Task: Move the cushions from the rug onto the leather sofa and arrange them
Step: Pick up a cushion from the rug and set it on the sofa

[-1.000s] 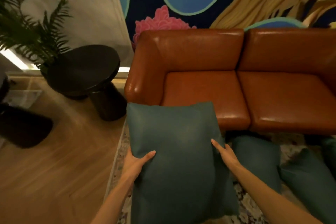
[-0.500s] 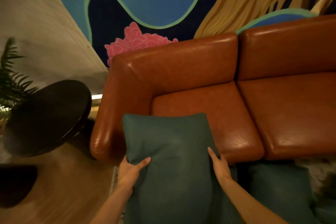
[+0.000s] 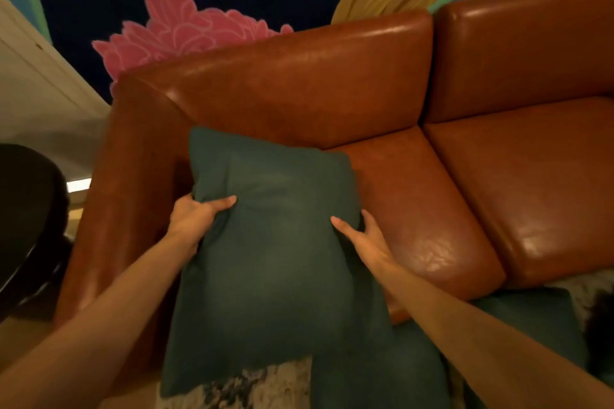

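I hold a dark teal cushion [image 3: 272,249] by its two sides, lifted over the left seat of the brown leather sofa [image 3: 415,202]. My left hand [image 3: 196,219] grips its left edge, thumb on the front. My right hand [image 3: 362,236] grips the right edge, thumb pressed into the fabric. The cushion's top corner reaches toward the corner where the armrest [image 3: 133,176] meets the backrest [image 3: 299,90]. More teal cushions [image 3: 518,319] lie on the patterned rug [image 3: 262,382] below the seat front.
A dark round side table [image 3: 23,219] stands left of the armrest. A painted mural wall [image 3: 186,26] rises behind the sofa. The sofa's right seat [image 3: 538,176] lies bare.
The cushion has moved forward and up, from over the rug to over the sofa's left seat. The view has closed in on the sofa, and both hands now press deeper into the cushion.
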### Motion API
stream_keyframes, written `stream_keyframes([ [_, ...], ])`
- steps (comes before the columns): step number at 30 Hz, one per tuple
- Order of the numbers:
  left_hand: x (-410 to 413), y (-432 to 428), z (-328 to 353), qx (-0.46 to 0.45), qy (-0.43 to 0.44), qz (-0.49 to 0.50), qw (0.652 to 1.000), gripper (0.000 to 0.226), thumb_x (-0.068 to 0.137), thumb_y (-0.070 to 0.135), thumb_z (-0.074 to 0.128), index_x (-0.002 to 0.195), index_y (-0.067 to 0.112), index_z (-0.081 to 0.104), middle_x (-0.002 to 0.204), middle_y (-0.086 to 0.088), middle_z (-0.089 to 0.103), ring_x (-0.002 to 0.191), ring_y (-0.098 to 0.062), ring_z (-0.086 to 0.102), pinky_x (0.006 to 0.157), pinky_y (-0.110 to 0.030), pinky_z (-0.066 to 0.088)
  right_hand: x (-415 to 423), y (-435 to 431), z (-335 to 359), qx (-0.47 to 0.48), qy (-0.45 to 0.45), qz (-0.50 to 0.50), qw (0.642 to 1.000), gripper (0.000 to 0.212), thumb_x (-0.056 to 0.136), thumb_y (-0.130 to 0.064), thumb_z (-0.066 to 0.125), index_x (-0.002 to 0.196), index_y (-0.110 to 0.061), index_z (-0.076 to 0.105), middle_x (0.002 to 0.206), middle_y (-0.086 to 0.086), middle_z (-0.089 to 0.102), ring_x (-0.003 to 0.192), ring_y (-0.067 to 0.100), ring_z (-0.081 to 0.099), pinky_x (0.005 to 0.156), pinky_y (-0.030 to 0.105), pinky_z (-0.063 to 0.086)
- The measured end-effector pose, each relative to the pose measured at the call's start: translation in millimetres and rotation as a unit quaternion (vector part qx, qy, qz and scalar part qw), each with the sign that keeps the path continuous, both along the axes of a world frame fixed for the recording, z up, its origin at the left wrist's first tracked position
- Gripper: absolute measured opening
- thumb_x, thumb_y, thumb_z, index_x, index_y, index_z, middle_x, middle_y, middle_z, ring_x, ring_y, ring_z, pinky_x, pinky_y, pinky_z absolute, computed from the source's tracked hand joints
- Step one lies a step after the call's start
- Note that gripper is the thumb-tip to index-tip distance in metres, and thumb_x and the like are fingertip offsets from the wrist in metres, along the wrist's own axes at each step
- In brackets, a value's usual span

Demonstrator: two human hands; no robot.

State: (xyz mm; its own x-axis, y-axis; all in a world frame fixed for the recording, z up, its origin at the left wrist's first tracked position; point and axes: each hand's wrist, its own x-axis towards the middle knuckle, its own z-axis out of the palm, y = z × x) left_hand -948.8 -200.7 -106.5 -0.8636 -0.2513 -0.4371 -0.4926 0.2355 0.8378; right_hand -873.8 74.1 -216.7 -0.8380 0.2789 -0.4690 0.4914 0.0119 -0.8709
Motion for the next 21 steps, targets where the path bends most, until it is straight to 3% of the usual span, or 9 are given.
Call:
stream_keyframes([
  [3, -29, -18, -12, -0.037, -0.007, -0.021, 0.999, 0.062, 0.046, 0.041, 0.089, 0.102, 0.024, 0.068, 0.104, 0.000, 0.072, 0.096, -0.021, 0.068, 0.093, -0.042, 0.053, -14, -19, -6, -0.016, -0.008, -0.008, 1.000, 0.076, 0.068, -0.049, 0.082, 0.132, -0.022, 0.051, 0.120, -0.008, 0.062, 0.109, 0.013, 0.060, 0.097, 0.030, 0.048],
  [5, -47, -29, -18, -0.064, -0.009, -0.035, 0.997, 0.071, 0.038, 0.048, 0.086, 0.104, 0.027, 0.067, 0.106, 0.001, 0.072, 0.097, -0.022, 0.068, 0.093, -0.042, 0.053, -19, -36, -15, -0.031, -0.015, -0.011, 0.999, 0.076, 0.068, -0.048, 0.082, 0.132, -0.020, 0.053, 0.120, -0.007, 0.064, 0.108, 0.012, 0.062, 0.098, 0.031, 0.049],
  [9, -69, -43, -30, -0.188, -0.042, -0.056, 0.980, 0.074, 0.060, 0.052, 0.080, 0.123, 0.021, 0.057, 0.126, -0.007, 0.064, 0.112, -0.033, 0.060, 0.098, -0.041, 0.048, -15, -77, -40, -0.062, -0.071, 0.003, 0.996, 0.091, 0.053, -0.059, 0.085, 0.125, -0.010, 0.059, 0.125, -0.001, 0.065, 0.108, 0.013, 0.063, 0.098, 0.026, 0.048],
  [11, -73, -53, -37, -0.227, -0.056, -0.050, 0.971, 0.080, 0.067, 0.055, 0.077, 0.131, 0.016, 0.048, 0.132, -0.013, 0.057, 0.118, -0.037, 0.055, 0.099, -0.042, 0.046, -12, -97, -38, -0.050, -0.089, 0.028, 0.994, 0.062, 0.070, -0.038, 0.082, 0.122, -0.015, 0.056, 0.119, -0.008, 0.058, 0.106, 0.010, 0.057, 0.091, 0.018, 0.043],
  [14, -70, -61, -44, -0.246, -0.017, -0.085, 0.965, 0.103, 0.067, 0.058, 0.076, 0.147, 0.019, 0.024, 0.147, -0.014, 0.041, 0.130, -0.037, 0.045, 0.105, -0.047, 0.040, -12, -107, -54, -0.011, -0.096, 0.019, 0.995, 0.061, 0.082, -0.022, 0.075, 0.136, -0.005, 0.051, 0.115, -0.001, 0.055, 0.110, 0.013, 0.053, 0.094, 0.020, 0.039],
  [16, -61, -56, -47, -0.314, 0.048, -0.143, 0.937, 0.102, 0.075, 0.052, 0.071, 0.152, 0.020, 0.012, 0.157, -0.010, 0.021, 0.138, -0.035, 0.031, 0.108, -0.051, 0.036, -14, -111, -51, 0.000, -0.090, 0.023, 0.996, 0.067, 0.080, -0.033, 0.076, 0.137, -0.007, 0.051, 0.122, -0.003, 0.054, 0.119, 0.016, 0.053, 0.101, 0.023, 0.039],
  [18, -49, -47, -47, -0.411, 0.113, -0.225, 0.876, 0.087, 0.083, 0.048, 0.064, 0.151, 0.025, 0.016, 0.161, -0.008, 0.006, 0.144, -0.036, 0.016, 0.110, -0.056, 0.031, -19, -116, -46, 0.030, -0.065, 0.010, 0.997, 0.081, 0.072, -0.055, 0.073, 0.139, -0.017, 0.049, 0.139, -0.002, 0.051, 0.129, 0.016, 0.048, 0.112, 0.031, 0.036],
  [19, -43, -44, -47, -0.449, 0.127, -0.265, 0.844, 0.079, 0.085, 0.049, 0.059, 0.150, 0.028, 0.020, 0.162, -0.008, -0.001, 0.146, -0.036, 0.008, 0.113, -0.057, 0.025, -22, -121, -46, 0.045, -0.048, 0.012, 0.998, 0.083, 0.072, -0.058, 0.071, 0.142, -0.019, 0.047, 0.147, 0.003, 0.045, 0.135, 0.018, 0.043, 0.116, 0.034, 0.032],
  [21, -37, -44, -53, -0.480, 0.120, -0.304, 0.814, 0.072, 0.089, 0.054, 0.049, 0.150, 0.031, 0.019, 0.161, -0.006, -0.013, 0.148, -0.036, -0.007, 0.115, -0.059, 0.014, -28, -132, -41, 0.067, -0.020, 0.036, 0.997, 0.075, 0.082, -0.046, 0.070, 0.146, -0.019, 0.042, 0.155, 0.004, 0.032, 0.144, 0.019, 0.030, 0.119, 0.031, 0.023],
])
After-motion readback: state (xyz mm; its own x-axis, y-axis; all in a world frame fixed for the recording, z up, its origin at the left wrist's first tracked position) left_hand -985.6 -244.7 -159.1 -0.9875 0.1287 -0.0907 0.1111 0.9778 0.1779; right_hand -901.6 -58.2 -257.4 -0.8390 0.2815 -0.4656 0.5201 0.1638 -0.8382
